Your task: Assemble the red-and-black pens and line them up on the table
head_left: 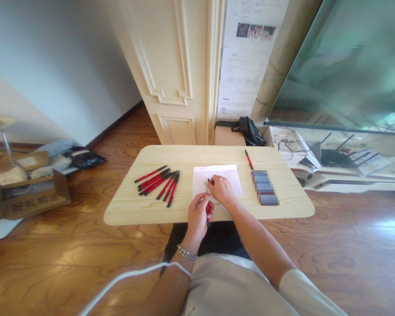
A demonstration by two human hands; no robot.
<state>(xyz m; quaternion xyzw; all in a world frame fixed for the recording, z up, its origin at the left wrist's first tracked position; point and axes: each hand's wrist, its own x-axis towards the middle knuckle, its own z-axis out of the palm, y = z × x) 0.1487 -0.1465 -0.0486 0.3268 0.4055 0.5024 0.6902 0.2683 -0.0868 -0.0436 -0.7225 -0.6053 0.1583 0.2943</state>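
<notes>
Left hand [198, 215] curls round a pen [208, 210] by the worktop's [283, 175] near edge; right hand [221, 188] pinches a dark tip [208, 180] over the paper [232, 177]; best keep pen steady, tip in line.

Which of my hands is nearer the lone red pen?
Right. Your right hand is left of the lone pen, toward you; your left hand is farther left and closer to you.
</notes>
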